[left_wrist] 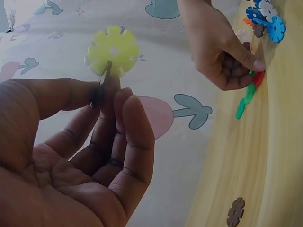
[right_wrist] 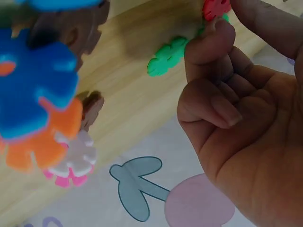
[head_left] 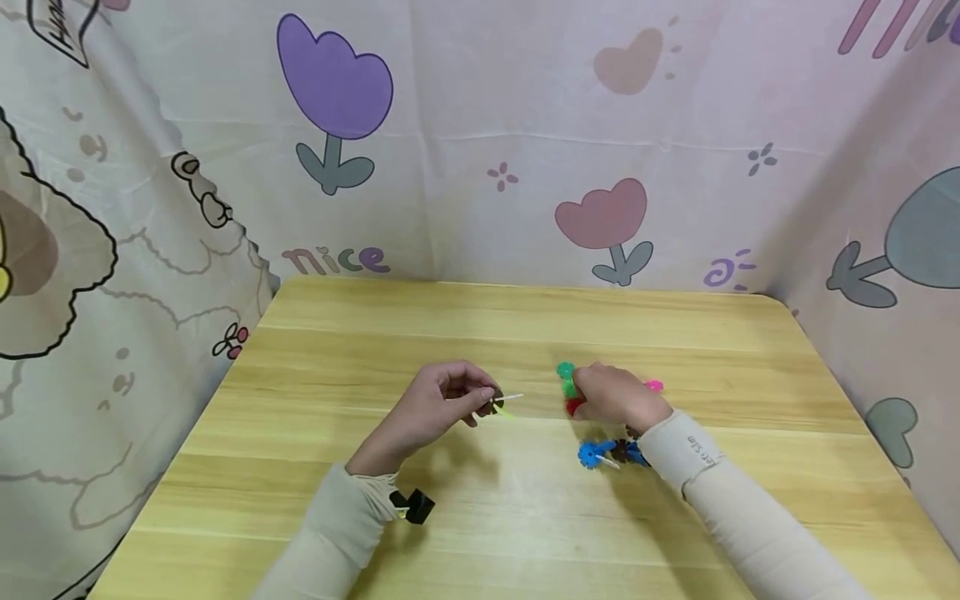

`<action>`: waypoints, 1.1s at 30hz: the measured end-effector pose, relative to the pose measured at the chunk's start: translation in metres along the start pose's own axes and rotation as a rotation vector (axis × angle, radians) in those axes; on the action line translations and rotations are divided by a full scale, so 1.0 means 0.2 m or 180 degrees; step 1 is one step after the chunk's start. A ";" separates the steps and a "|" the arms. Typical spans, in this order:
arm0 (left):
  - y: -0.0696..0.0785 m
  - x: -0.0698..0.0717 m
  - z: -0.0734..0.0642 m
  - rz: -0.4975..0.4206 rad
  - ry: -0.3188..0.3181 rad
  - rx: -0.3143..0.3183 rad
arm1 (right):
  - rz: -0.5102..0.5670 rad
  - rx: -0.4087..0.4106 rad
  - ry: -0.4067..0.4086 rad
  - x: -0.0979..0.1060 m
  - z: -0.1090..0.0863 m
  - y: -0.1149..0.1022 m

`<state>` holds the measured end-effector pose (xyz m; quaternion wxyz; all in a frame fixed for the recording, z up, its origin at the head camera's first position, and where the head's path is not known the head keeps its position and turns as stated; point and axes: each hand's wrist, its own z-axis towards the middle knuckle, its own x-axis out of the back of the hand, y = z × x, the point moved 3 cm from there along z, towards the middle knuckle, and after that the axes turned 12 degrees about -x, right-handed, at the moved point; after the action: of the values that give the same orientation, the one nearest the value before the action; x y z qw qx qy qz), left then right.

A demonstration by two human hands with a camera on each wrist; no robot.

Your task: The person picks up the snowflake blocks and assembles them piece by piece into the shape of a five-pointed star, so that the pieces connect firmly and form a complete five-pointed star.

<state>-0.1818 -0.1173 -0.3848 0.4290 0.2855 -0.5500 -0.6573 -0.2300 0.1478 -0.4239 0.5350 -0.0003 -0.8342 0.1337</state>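
Note:
My left hand [head_left: 442,400] pinches a small joined set of notched plastic snowflake discs between thumb and fingertips. In the left wrist view its yellow disc [left_wrist: 113,49] faces the camera, and a dark brown disc [left_wrist: 98,94] is edge-on at the thumb. A thin white edge [head_left: 513,396] also sticks out in the head view. Over the table, my right hand [head_left: 618,396] pinches a red disc [left_wrist: 258,77] with thumb and fingertips. Green discs [head_left: 566,372] lie right beside it, partly hidden by the fingers.
Blue discs [head_left: 590,454], joined with brown and white ones, lie below the right wrist. A pink disc [head_left: 655,386] shows past the right hand. Another brown disc [left_wrist: 235,213] lies on the wooden table [head_left: 337,333]. Patterned cloth [head_left: 465,217] hangs behind it.

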 end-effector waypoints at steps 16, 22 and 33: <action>-0.02 -0.01 0.00 0.0042 0.0090 -0.0101 | 0.2088 0.1130 0.0752 0.11 -0.29 -0.15; -0.01 -0.01 0.01 0.0093 0.0146 -0.0159 | 0.2462 0.1495 0.1022 0.11 -0.38 -0.25; -0.02 -0.05 0.01 -0.0411 0.0622 -0.0023 | 0.2856 0.1391 0.0762 0.06 -0.37 -0.27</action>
<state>-0.1797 -0.1078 -0.3897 0.4384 0.3814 -0.4836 -0.6545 -0.1625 0.1136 -0.3719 0.5043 -0.2618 -0.6374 0.5205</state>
